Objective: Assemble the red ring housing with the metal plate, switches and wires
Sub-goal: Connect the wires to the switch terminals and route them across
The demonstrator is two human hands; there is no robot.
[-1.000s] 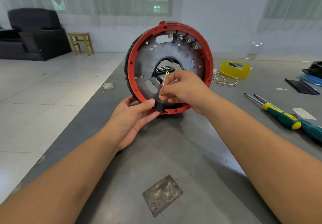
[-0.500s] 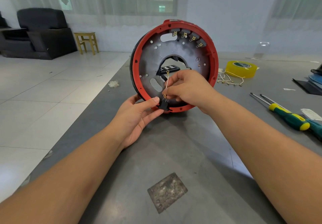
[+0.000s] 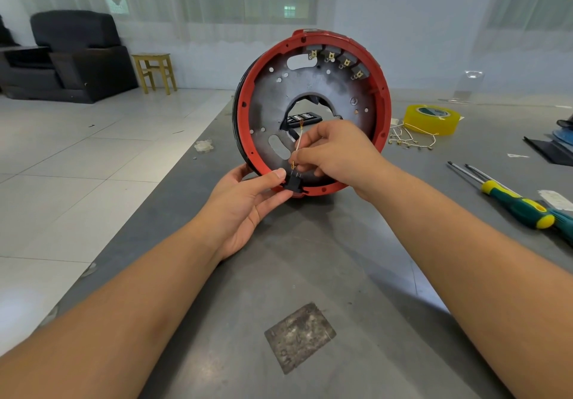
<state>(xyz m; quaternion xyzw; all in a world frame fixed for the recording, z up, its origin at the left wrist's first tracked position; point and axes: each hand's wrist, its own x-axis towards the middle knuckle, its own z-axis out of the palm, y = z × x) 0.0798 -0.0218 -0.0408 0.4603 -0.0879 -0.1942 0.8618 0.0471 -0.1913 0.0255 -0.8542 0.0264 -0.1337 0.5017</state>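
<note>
head view is showing the right hand pinching a thin wire between curled fingers, its brass end just above a black switch that the left hand is gripping at the lower rim. the red ring housing is standing on edge on the grey table, its metal plate facing the camera.

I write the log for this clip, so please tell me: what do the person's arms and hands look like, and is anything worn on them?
Both forearms are bare up to the frame edge, with no sleeves in view. The left hand and right hand wear no gloves, rings, watch or bands. Nails are short and unpainted where visible. No marks or tattoos show.
</note>
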